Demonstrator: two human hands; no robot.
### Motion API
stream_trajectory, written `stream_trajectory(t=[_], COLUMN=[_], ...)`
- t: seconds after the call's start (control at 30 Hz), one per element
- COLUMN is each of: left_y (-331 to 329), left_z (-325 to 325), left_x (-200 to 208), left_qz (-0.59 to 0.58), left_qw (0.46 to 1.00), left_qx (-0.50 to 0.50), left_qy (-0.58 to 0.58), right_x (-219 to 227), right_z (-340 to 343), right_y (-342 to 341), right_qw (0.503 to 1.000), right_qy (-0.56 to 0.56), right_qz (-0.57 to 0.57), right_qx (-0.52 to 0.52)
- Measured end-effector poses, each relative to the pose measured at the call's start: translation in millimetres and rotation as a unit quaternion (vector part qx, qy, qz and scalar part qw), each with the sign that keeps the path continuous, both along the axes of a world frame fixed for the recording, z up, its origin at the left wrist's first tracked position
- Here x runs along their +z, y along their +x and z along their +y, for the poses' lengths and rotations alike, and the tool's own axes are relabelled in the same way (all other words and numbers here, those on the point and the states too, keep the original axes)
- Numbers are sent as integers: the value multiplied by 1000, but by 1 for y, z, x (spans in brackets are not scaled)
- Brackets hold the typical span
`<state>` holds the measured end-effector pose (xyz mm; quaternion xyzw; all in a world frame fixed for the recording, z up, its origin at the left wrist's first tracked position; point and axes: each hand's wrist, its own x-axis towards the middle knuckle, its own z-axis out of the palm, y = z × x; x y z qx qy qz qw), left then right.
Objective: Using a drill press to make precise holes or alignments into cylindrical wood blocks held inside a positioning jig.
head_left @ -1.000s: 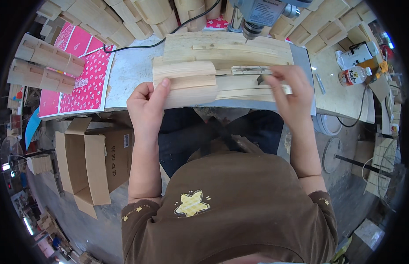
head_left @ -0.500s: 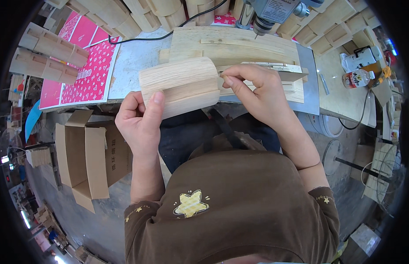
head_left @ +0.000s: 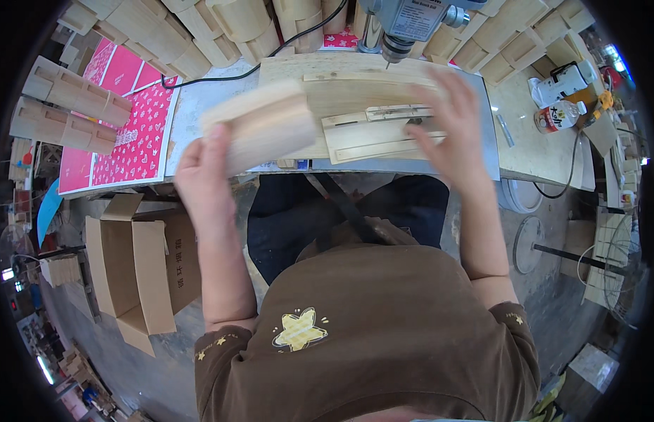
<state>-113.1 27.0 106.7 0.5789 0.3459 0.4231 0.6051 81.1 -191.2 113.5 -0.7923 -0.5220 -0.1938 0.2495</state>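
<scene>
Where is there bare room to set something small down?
Pale tabletop lies free between the pink sheet and the wooden piece in the left hand; also the bench between the thin stick and the bottle. Crowded: the back, with wooden cylinders and the drill, and the wooden fixture by the right hand.

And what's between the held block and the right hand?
A pale panel with raised strips, on the board, lies between block and right hand in the head view.

A woodworking workshop — bench drill [head_left: 413,21], stacks of wooden pieces [head_left: 244,27].
</scene>
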Motion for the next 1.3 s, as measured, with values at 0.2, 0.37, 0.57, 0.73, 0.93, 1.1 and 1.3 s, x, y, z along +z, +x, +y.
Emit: stream_trajectory(t=[0.2, 0.37, 0.57, 0.73, 0.93, 1.1, 1.3], left_y=[49, 71, 91, 91, 96, 119, 118], left_z=[-20, -17, -3, -30, -51, -41, -15], left_x=[-48, -59, -63, -86, -110, -108, -110], left_qz=[56, 77, 126, 21, 202, 265, 229], left_qw=[992, 983, 952, 948, 858, 848, 864], left_qx=[-102, -135, -254, -316, -115, -87, -139], left_qy=[-58, -102, -117, 26, 459, 450, 426], right_x=[-60, -70, -65, -72, -82, -84, -82], right_z=[-63, -58, -55, -39, -23, -19, -3], right_y=[75, 69, 81, 75, 75, 94, 83], right_qw=[953, 916, 948, 975, 982, 983, 977], right_qy=[-20, 70, 43, 31, 83, 64, 85], right_qz=[291, 389, 312, 213, 140, 97, 152], right_qx=[-85, -69, -46, -60, -98, -143, -124])
